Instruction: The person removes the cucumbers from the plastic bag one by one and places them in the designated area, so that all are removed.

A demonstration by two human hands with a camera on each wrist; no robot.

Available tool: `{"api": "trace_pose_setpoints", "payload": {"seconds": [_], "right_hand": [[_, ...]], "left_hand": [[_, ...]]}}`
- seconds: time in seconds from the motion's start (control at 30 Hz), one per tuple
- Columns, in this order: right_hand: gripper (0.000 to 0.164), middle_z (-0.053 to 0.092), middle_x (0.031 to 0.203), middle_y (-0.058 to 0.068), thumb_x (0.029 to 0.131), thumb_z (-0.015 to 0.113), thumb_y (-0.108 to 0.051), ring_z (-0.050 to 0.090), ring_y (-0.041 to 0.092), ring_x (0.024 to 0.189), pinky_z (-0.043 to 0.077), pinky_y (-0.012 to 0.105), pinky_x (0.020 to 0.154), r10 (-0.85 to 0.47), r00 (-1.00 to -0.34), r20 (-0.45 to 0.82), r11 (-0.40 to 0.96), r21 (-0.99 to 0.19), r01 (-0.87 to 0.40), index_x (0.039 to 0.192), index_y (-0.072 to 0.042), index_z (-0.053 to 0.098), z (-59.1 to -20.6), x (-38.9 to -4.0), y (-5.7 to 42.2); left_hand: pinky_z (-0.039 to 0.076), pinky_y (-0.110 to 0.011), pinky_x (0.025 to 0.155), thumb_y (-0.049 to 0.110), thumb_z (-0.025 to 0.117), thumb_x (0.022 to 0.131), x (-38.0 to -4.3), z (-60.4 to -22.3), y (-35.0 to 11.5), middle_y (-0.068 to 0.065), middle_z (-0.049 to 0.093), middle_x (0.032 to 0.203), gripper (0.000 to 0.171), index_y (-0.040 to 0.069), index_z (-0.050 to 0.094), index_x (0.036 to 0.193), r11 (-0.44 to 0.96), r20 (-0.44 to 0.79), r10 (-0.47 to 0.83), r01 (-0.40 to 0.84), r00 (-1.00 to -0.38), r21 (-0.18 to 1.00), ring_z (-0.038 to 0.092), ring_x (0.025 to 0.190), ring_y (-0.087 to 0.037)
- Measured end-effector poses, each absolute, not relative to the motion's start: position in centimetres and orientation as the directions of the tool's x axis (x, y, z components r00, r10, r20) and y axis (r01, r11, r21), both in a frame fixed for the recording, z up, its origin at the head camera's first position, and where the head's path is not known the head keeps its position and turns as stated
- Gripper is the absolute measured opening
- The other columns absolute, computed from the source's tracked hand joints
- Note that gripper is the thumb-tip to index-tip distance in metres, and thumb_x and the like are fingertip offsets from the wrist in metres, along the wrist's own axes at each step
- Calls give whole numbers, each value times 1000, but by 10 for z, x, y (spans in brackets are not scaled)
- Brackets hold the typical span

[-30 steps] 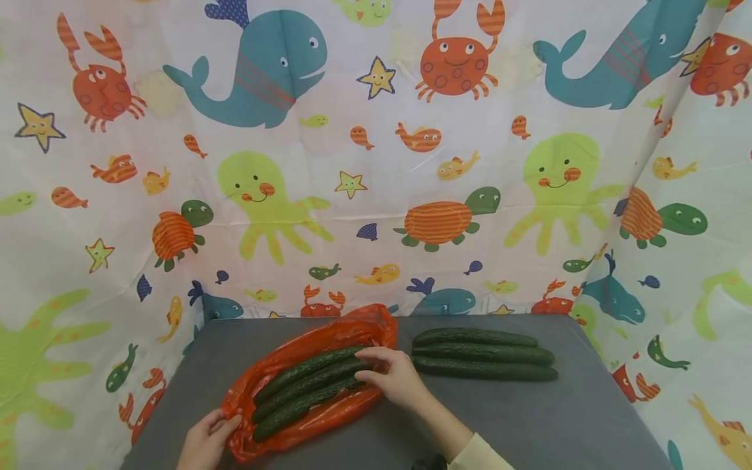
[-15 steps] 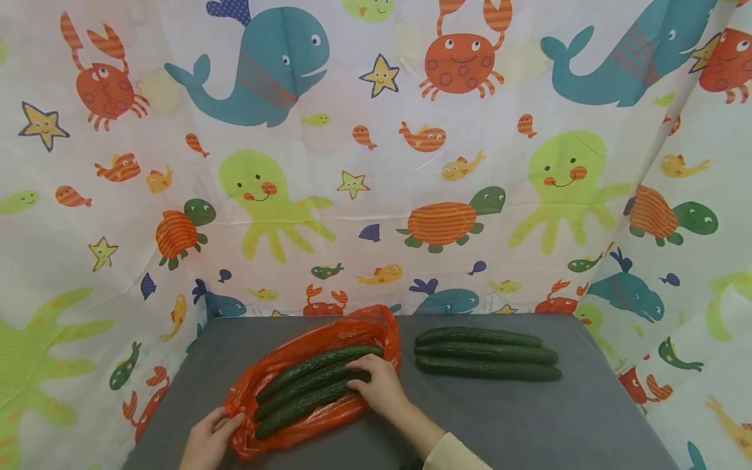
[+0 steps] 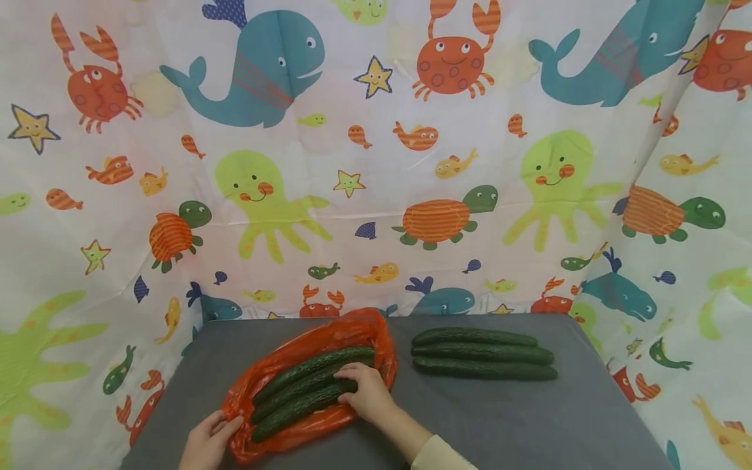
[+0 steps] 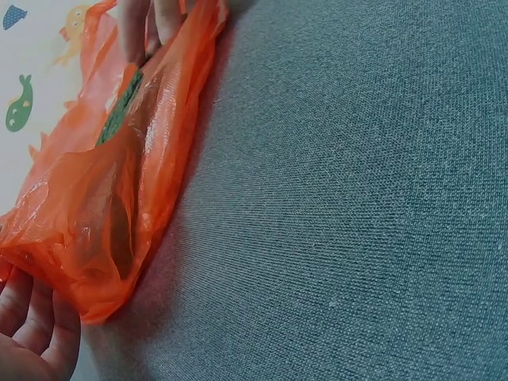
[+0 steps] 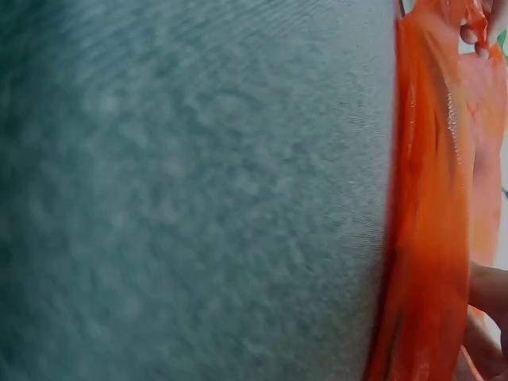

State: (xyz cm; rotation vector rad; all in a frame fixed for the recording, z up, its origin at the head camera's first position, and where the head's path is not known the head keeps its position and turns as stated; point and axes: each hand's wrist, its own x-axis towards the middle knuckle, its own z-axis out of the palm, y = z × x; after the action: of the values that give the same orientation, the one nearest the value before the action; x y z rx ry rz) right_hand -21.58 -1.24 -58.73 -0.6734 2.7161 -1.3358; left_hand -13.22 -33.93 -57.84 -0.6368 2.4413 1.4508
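Observation:
An orange-red plastic bag lies open at the table's left, with three dark green cucumbers side by side in it. At the bag's left end, my left hand pinches its edge; the left wrist view shows fingers at the same plastic. My right hand is over the right part of the bag, thumb and fingers gripping the front cucumber near its right end. Behind it lie the middle cucumber and the back cucumber. The bag wall hides most of the right hand's grip in the right wrist view.
Three more cucumbers lie in a row on the grey tabletop, right of the bag. A curtain printed with sea animals hangs behind the table and along both sides.
My right hand has moved left and toward me over the cucumbers, its fingers coming down around the front one. The left hand keeps its hold on the bag edge.

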Motion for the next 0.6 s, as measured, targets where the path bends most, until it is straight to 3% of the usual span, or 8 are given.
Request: {"api": "trace_pose_setpoints", "payload": {"seconds": [0.13,0.27,0.47,0.6], "right_hand": [[31,63,114,-2,79,86,-7,61,21,109,57,36,89,-395,-910,128,568,-744,-351,107,-17,79,-593,-215,-18],[32,60,107,-6,77,87,-4,56,18,104,56,33,85,-393,-911,126,626,-689,-365,103,-21,79,-594,-215,-25],[44,70,112,-5,73,86,1,59,25,111,55,42,93,-372,-915,155,686,-619,-383,111,-18,76,-592,-211,-33],[46,67,108,-6,74,84,2,56,23,104,55,37,87,-368,-915,164,702,-596,-389,113,-20,77,-593,-208,-35]], "left_hand": [[55,-58,88,75,65,81,-132,-580,-340,-39,45,144,108,-13,48,140,405,-398,-262,-475,-879,781,43,132,-58],[56,-56,86,74,67,81,-131,-581,-342,-39,43,145,109,-14,46,141,387,-410,-263,-485,-873,784,43,131,-58],[60,-48,77,61,71,87,-131,-580,-341,-28,67,122,77,-6,64,124,346,-376,-275,-456,-885,820,65,111,-45],[59,-51,82,66,69,85,-131,-579,-341,-36,56,136,91,-10,56,134,357,-392,-271,-470,-879,807,57,120,-52]]}}
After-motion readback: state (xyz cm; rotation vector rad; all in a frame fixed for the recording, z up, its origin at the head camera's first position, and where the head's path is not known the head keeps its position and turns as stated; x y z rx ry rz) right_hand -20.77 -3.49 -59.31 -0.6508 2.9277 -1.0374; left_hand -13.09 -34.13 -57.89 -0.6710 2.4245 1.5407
